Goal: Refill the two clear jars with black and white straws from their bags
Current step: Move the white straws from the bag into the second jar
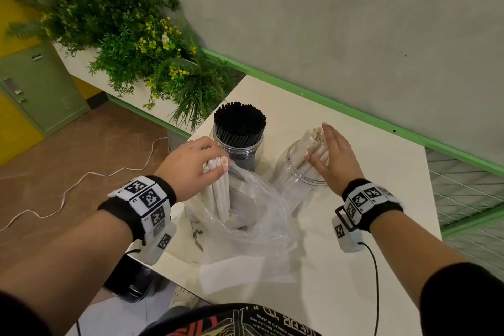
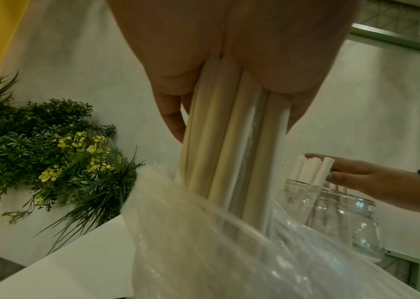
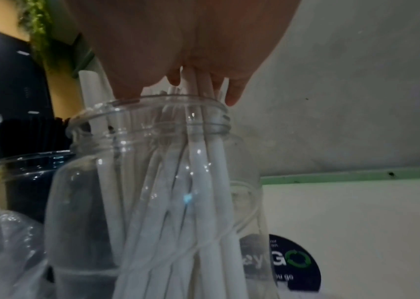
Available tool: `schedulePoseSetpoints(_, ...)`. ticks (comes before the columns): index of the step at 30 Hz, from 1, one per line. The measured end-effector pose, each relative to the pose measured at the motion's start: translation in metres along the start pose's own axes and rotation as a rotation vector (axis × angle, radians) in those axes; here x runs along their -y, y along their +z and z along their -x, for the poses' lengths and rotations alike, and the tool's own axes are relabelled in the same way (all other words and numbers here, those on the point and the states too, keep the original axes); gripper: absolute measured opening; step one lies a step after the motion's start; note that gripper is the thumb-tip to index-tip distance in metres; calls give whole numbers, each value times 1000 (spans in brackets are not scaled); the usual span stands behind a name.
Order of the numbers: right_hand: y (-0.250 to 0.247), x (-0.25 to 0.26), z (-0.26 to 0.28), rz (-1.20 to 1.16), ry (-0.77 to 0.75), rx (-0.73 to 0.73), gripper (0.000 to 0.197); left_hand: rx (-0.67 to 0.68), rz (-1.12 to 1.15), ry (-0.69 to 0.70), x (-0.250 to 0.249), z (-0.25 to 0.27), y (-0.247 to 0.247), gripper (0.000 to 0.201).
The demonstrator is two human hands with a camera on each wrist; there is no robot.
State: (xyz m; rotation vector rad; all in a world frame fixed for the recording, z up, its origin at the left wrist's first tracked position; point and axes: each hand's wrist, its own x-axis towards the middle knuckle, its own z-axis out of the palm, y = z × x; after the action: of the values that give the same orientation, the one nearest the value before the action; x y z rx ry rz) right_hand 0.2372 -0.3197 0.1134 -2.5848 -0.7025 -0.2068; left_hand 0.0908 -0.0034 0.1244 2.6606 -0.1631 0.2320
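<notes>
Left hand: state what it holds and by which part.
The left hand grips a bundle of white straws near their top ends, lower ends inside the clear plastic bag.

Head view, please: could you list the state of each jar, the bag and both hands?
Black-straw jar: upright, packed full.
White-straw jar: lidless, partly filled.
Plastic bag: open, straws inside.
Left hand: gripping a white straw bundle.
Right hand: open, steadying the jar's straws.

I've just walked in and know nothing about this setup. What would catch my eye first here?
Probably the jar packed with black straws, standing dark on the white table near the green plants. In front of it, the left hand grips a bundle of white straws reaching down into a crinkled clear bag. To the right, the right hand rests flat against white straws leaning in the second clear jar.
</notes>
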Motion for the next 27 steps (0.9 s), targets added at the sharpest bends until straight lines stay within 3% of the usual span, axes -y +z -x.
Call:
schedulePoseSetpoints(3, -2, 3, -14, 142, -103, 85, 77, 12, -3, -5, 0, 0, 0, 45)
schedulePoseSetpoints(6, -2, 3, -23, 123, -141, 156, 68, 12, -4, -5, -1, 0, 1, 44)
schedulePoseSetpoints(10, -3, 6, -15, -82, -112, 47, 62, 9, 8, -5, -2, 1, 0, 43)
schedulePoseSetpoints(13, -4, 3, 6, -138, -171, -9, 64, 16, 4, -14, -2, 2, 0, 45)
schedulePoseSetpoints(16, -2, -7, 12, -25, -229, -4, 73, 20, -1, -19, -3, 0, 0, 45)
schedulePoseSetpoints(22, -1, 6, -26, 248, -253, 114, 92, 18, -3, 4, -4, -5, 1, 42)
schedulePoseSetpoints(24, -2, 16, -40, 307, -257, 177, 89, 19, 1, 0, -5, -6, 1, 42)
schedulePoseSetpoints(27, -2, 22, -55, 264, -152, 234, 69, 30, 15, -7, -4, -6, 0, 41)
